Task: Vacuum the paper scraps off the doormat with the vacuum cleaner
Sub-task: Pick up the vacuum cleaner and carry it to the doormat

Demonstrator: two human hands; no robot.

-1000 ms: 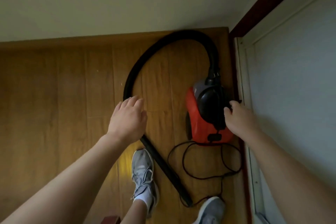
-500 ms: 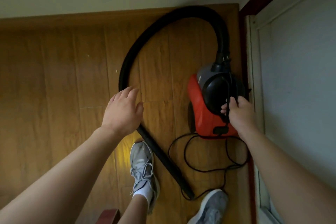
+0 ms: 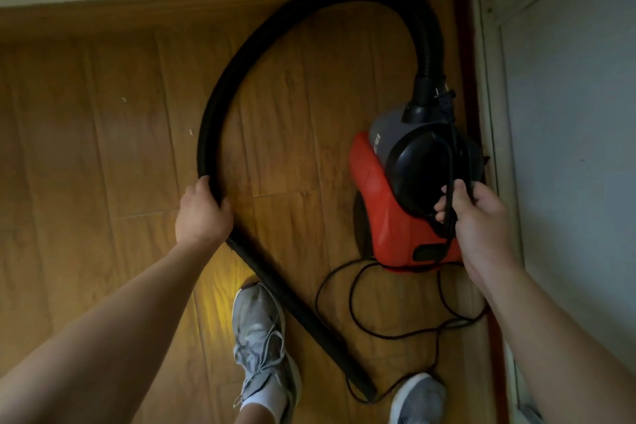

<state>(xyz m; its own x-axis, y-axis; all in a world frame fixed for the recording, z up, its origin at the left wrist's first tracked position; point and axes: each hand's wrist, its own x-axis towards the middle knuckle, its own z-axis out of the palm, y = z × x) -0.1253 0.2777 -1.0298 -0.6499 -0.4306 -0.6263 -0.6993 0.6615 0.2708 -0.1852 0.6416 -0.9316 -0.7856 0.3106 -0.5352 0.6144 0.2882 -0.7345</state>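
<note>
The left hand (image 3: 203, 212) wraps the ribbed black hose (image 3: 220, 120), which arcs toward twelve o'clock and down into the vacuum cleaner (image 3: 402, 203), a rounded red-and-black plastic canister at three o'clock. The right hand (image 3: 476, 217) grips its black strap handle (image 3: 449, 182). A thin cord (image 3: 361, 313) loops on glossy wood planks (image 3: 103, 165) at five o'clock

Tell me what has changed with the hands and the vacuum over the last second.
The left hand, open above the hose a second ago, has come down and closed around it. The right hand moved from the side of the red vacuum cleaner onto its black handle strap and gripped it. Vacuum cleaner, cord and both shoes stayed put on the floor.
</note>
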